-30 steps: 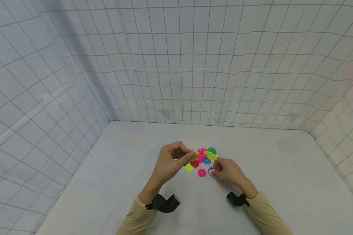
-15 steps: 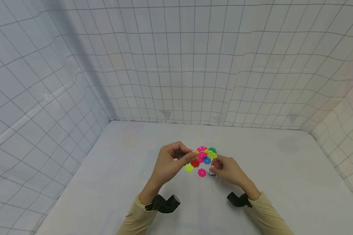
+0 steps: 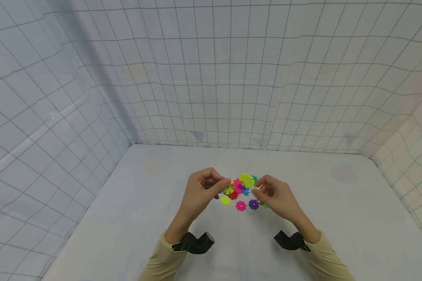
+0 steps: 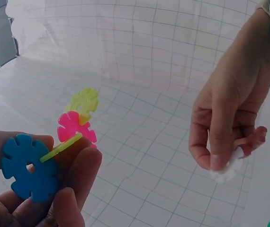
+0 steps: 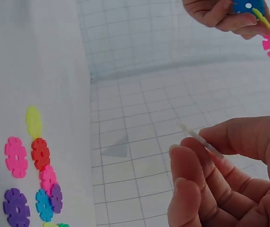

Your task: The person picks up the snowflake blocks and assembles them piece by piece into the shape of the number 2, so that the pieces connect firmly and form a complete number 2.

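Note:
My left hand (image 3: 201,195) pinches a chain of slotted flower-shaped plastic discs, held above the table. In the left wrist view a blue disc (image 4: 21,182) lies against the fingers. A yellow disc (image 4: 61,147) slots into its edge, followed by a pink disc (image 4: 70,126) and another yellow disc (image 4: 86,98) at the far end. My right hand (image 3: 279,199) pinches a white disc (image 4: 226,174) between thumb and index finger. That white disc (image 5: 206,143) appears edge-on in the right wrist view, apart from the chain.
Below the hands, loose discs lie on the white table (image 3: 183,156), among them pink (image 3: 241,206), purple (image 3: 254,204), yellow (image 3: 225,200), red (image 3: 233,196) and green (image 3: 254,178) ones. Grid-patterned white sheeting (image 3: 211,97) stands around the back and sides.
My right hand has taken the white disc off the table and lifted it, uncovering the purple disc. The left hand stays nearly in place while the chain has turned slightly.

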Motion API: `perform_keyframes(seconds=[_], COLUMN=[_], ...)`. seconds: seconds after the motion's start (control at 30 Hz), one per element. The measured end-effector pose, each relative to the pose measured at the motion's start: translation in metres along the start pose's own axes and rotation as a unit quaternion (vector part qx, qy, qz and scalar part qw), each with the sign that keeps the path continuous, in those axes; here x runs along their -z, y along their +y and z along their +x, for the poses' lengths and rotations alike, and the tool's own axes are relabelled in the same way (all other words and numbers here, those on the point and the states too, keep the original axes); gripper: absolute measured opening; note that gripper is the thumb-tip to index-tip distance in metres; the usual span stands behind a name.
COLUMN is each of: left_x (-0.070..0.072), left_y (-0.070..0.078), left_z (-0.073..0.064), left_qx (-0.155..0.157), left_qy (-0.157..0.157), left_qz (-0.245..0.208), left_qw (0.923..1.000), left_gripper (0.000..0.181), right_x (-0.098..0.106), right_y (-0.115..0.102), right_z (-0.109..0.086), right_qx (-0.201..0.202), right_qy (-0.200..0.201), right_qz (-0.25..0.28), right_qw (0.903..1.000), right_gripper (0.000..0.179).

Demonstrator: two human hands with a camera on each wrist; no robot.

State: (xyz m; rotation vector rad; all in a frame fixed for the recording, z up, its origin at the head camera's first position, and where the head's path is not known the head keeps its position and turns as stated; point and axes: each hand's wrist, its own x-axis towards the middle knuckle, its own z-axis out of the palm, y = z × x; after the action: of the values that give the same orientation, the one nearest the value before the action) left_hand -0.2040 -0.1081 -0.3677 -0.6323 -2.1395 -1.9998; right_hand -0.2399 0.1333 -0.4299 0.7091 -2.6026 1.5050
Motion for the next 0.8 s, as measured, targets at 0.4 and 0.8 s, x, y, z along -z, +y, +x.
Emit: perform_keyframes(seconds=[0.4, 0.8], left_x=[0.0, 0.0], left_y=[-0.001, -0.004], left_z=[0.001, 0.001], left_qx=[-0.002, 0.003], left_qy=[-0.003, -0.005], left_qz=[0.0, 0.009], left_qw=[1.0, 0.9999], left_gripper=[0.008, 0.008], right_x=[0.019, 0.027], right_y=[-0.03, -0.047], right_z=[-0.01, -0.019], right_qx=[-0.029, -0.016], right_qy=[0.044, 0.052], right_qz=[0.132, 0.216], right_qw=[0.9899, 0.9748], right_gripper=[0.021, 0.016])
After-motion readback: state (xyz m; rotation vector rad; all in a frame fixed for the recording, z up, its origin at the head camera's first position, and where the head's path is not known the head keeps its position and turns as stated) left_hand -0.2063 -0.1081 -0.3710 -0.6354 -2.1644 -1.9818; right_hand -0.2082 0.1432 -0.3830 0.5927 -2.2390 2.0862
